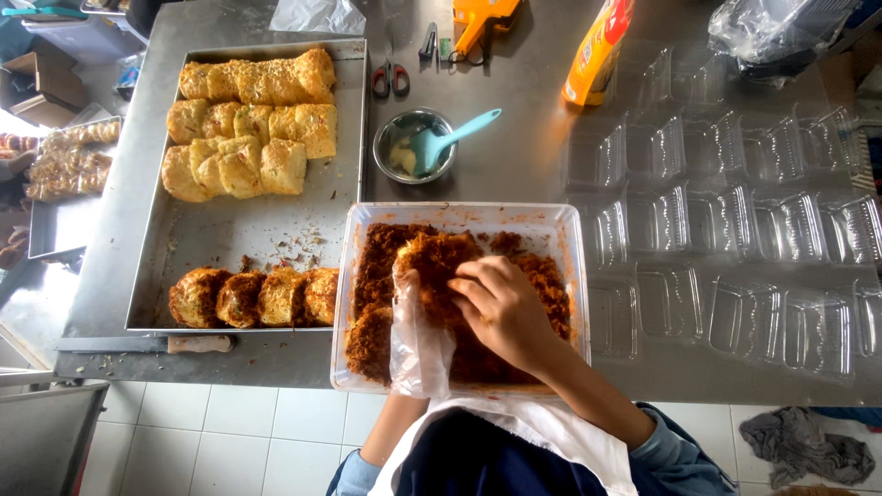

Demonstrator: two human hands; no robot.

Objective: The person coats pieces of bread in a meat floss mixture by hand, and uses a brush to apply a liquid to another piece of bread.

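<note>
Centrally, hands inside tub walls.

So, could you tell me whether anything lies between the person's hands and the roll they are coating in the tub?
Only a thin plastic glove on the left hand. The bare right hand presses straight on the coated roll in the clear tub.

Rows of empty clear clamshell packs at right; orange-yellow pouch, perhaps lying, behind them.

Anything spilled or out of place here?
Mostly tidy. Crumbs are scattered on the bare part of the metal tray between the roll rows, and a grey rag lies crumpled on the tiled floor. Nothing looks damaged.
</note>
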